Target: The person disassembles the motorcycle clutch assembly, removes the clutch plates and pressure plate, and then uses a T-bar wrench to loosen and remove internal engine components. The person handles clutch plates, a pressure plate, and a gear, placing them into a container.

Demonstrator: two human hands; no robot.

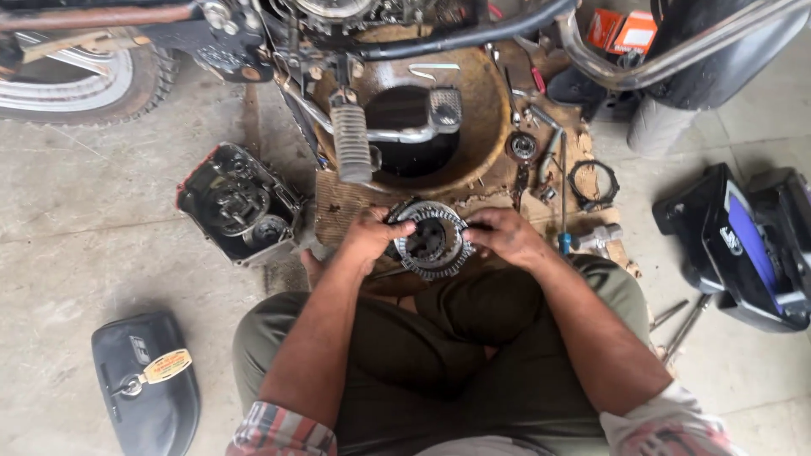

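Round toothed grey metal clutch assembly (pixel 432 240) sits frame centre, over the person's lap, at edge of a brown cardboard sheet (pixel 342 203). Left hand (pixel 367 239) clamped on its rim at 9 o'clock, right hand (pixel 504 235) clamped at 3 – both w/ fingers curled on it. Rusty round metal pan (pixel 481 110) at 12 o'clock, open black engine cover (pixel 239 203) at 9, black ring gasket (pixel 593 184) at 2 – well apart.
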